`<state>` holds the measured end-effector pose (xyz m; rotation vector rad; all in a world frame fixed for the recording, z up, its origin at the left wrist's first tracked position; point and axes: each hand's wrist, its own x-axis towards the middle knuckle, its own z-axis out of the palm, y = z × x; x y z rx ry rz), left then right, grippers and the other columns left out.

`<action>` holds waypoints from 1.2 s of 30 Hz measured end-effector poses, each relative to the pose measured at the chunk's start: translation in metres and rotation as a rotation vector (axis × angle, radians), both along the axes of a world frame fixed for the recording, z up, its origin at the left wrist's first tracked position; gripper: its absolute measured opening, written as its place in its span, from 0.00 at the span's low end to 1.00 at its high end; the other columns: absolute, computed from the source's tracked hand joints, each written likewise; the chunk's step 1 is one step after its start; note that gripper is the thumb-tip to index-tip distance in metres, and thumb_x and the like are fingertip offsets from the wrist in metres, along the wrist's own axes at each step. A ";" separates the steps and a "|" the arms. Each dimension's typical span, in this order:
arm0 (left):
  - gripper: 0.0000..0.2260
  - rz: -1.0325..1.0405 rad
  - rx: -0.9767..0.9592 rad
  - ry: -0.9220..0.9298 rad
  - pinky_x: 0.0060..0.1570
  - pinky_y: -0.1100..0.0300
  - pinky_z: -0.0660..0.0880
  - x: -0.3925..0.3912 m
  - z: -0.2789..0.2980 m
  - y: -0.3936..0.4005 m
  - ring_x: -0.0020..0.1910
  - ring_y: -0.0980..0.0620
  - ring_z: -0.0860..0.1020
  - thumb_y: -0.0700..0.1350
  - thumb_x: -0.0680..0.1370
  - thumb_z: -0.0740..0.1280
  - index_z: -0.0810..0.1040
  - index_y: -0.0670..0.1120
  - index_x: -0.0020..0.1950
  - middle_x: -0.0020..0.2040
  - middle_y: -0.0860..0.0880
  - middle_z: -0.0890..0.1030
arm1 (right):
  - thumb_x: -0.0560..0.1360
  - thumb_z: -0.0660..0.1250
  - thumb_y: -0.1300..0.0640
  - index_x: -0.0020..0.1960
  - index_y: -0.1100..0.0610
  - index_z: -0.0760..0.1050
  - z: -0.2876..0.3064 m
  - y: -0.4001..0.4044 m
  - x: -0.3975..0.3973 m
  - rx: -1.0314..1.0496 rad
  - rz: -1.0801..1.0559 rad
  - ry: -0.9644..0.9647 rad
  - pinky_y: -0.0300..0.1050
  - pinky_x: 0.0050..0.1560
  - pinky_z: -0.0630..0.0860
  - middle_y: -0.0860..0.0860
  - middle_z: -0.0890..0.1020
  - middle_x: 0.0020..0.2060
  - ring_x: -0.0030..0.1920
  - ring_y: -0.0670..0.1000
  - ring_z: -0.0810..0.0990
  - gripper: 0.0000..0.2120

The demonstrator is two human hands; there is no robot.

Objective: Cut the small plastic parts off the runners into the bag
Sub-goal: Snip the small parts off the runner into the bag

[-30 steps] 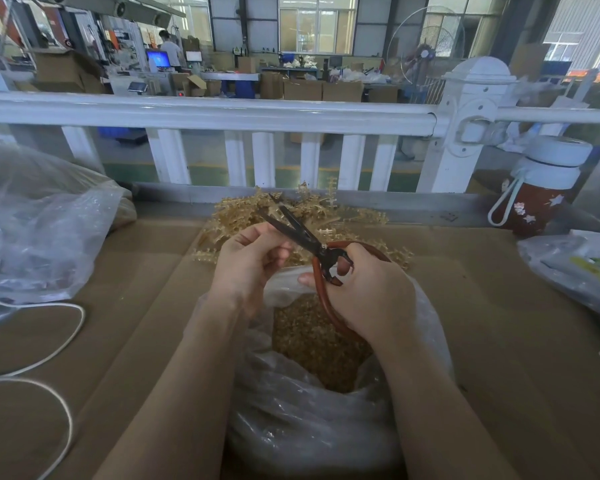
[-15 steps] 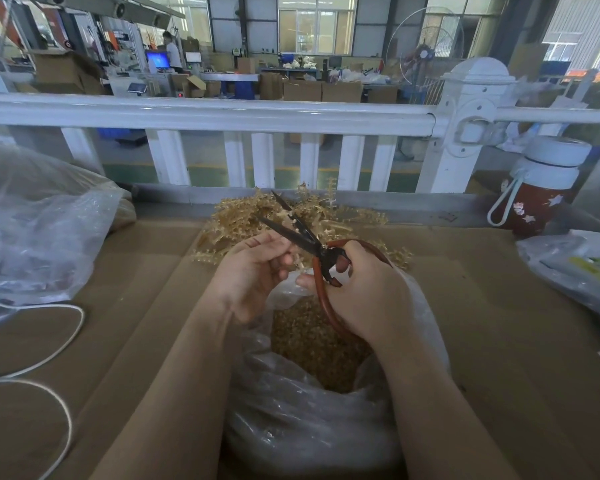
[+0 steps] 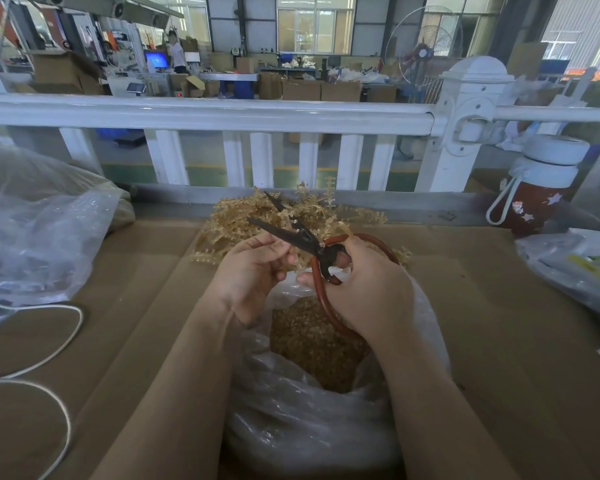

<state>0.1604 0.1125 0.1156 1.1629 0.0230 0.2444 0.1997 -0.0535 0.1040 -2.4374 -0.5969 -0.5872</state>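
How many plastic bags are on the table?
3. One open bag sits between the arms, holding cut parts. One crumpled bag lies at the far left. One bag lies at the right edge, partly cut off; more may be out of view.

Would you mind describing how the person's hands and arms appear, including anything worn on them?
Both arms are bare from the bottom edge of the picture to the fingers: no sleeves show, and no gloves. The left hand and the right hand carry no visible ring, and neither wrist shows a watch or band. The fingernails that show look short and unpainted.
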 end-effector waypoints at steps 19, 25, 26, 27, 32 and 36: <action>0.03 -0.049 0.014 0.001 0.33 0.64 0.67 -0.002 0.003 0.002 0.32 0.57 0.74 0.40 0.71 0.68 0.77 0.43 0.44 0.32 0.51 0.78 | 0.67 0.67 0.26 0.50 0.50 0.80 -0.003 -0.003 -0.002 0.054 0.048 -0.035 0.29 0.38 0.67 0.42 0.85 0.44 0.37 0.40 0.73 0.28; 0.08 -0.008 0.010 -0.007 0.33 0.63 0.67 -0.002 0.003 0.000 0.31 0.56 0.74 0.33 0.78 0.62 0.78 0.43 0.44 0.33 0.50 0.78 | 0.63 0.57 0.20 0.54 0.48 0.78 -0.002 0.000 0.000 0.076 0.091 0.041 0.31 0.39 0.68 0.39 0.81 0.44 0.41 0.40 0.74 0.37; 0.11 0.016 -0.006 -0.001 0.33 0.63 0.67 -0.001 0.003 0.000 0.32 0.56 0.74 0.32 0.79 0.60 0.79 0.44 0.43 0.33 0.50 0.79 | 0.63 0.59 0.20 0.54 0.48 0.77 -0.003 0.000 0.001 0.070 0.094 0.054 0.30 0.38 0.67 0.37 0.78 0.43 0.42 0.40 0.74 0.36; 0.13 0.041 -0.029 0.005 0.33 0.63 0.66 -0.001 0.004 0.000 0.32 0.55 0.74 0.32 0.80 0.59 0.79 0.44 0.43 0.34 0.50 0.79 | 0.64 0.61 0.21 0.54 0.47 0.77 -0.004 -0.001 0.002 0.062 0.096 0.057 0.30 0.38 0.66 0.36 0.77 0.43 0.42 0.40 0.73 0.34; 0.13 0.168 -0.226 0.052 0.34 0.64 0.68 0.002 0.004 0.006 0.31 0.57 0.75 0.36 0.82 0.57 0.76 0.46 0.43 0.33 0.52 0.79 | 0.68 0.67 0.26 0.52 0.48 0.78 -0.008 -0.001 0.004 0.044 0.106 0.075 0.36 0.42 0.76 0.39 0.81 0.42 0.41 0.42 0.78 0.27; 0.10 0.179 -0.336 0.093 0.36 0.64 0.71 0.002 0.003 0.013 0.33 0.56 0.75 0.42 0.82 0.62 0.74 0.46 0.40 0.34 0.50 0.76 | 0.72 0.68 0.32 0.46 0.48 0.77 -0.008 -0.001 0.006 0.120 0.109 0.153 0.31 0.36 0.70 0.40 0.80 0.36 0.36 0.39 0.77 0.20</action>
